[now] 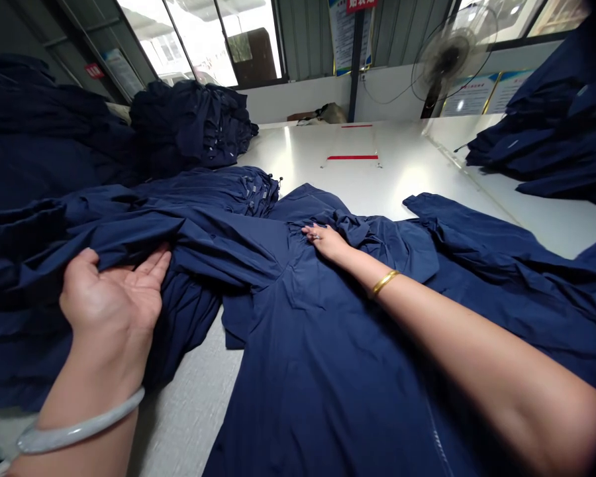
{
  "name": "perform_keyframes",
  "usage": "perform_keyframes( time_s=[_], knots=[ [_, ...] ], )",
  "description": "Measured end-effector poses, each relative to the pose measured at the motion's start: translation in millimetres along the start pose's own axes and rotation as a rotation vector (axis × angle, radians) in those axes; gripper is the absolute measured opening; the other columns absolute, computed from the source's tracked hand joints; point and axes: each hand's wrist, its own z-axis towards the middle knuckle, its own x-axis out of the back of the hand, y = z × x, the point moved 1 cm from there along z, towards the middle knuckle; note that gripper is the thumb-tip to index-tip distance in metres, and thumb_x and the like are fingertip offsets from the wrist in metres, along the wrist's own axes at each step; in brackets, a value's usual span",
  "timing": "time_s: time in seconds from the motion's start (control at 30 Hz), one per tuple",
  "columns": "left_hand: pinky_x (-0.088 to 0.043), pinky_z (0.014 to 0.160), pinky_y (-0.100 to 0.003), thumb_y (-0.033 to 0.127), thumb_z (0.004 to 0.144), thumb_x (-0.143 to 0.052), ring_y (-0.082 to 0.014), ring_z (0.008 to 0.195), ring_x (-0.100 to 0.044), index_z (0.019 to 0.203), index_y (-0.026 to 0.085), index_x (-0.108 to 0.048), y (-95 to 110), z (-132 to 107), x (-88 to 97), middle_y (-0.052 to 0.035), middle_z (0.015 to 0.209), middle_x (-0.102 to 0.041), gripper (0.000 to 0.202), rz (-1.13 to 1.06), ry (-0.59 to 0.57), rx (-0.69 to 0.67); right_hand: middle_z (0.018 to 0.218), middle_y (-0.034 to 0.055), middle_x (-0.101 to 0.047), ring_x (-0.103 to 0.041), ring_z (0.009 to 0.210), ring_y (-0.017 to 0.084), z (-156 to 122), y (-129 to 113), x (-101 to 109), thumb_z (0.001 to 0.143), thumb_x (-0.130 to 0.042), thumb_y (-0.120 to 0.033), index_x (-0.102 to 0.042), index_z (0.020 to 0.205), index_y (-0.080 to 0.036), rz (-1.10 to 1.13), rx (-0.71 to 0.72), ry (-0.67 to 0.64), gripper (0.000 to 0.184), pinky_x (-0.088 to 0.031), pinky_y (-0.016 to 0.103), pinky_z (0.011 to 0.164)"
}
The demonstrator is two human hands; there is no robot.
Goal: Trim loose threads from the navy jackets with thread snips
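Note:
A dark navy jacket (318,344) lies spread over the table, its sleeve (218,242) stretched out to the left. Beneath that sleeve is my left hand (116,288), palm up, thumb apart and fingers extended, with the cloth resting over the fingertips. My right hand (328,242) is at the jacket's shoulder area near the bunched collar or hood (357,228). Its fingers are closed on gathered cloth there, and the thumb is hidden. Another sleeve-like length of navy cloth (496,238) extends to the right.
Piles of navy garments stand at the left (44,132), back left (193,126) and right (566,132). The pale table (298,146) carries red tape strips (352,158). Behind it are a standing fan (451,56), a dark post (356,73) and windows.

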Motion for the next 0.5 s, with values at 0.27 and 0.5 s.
perform_keyframes(
  time_s=[0.27, 0.5],
  knots=[
    [-0.046, 0.102, -0.054, 0.037, 0.086, -0.039, -0.0313, 0.104, -0.070, 0.126, 0.016, -0.051, 10.1, -10.4, -13.6, -0.0139, 0.131, -0.061, 0.047, -0.021, -0.077, -0.055, 0.121, 0.0094, -0.070, -0.063, 0.114, 0.021, -48.7, -1.7, 41.4, 0.098, -0.045, -0.031, -0.070, 0.111, -0.017, 0.235, -0.093, 0.028, 0.032, -0.042, 0.041, 0.107],
    [-0.050, 0.094, -0.059, 0.043, 0.085, -0.036, -0.0335, 0.096, -0.072, 0.117, 0.017, -0.059, 38.9, -28.6, -35.4, -0.0134, 0.127, -0.064, 0.047, -0.015, -0.047, -0.117, 0.115, 0.0115, -0.071, -0.064, 0.111, 0.024, -71.7, 19.5, 77.7, 0.093, -0.050, -0.026, -0.072, 0.096, -0.017, 0.218, -0.198, 0.104, 0.024, -0.040, 0.043, 0.107]
  ],
)
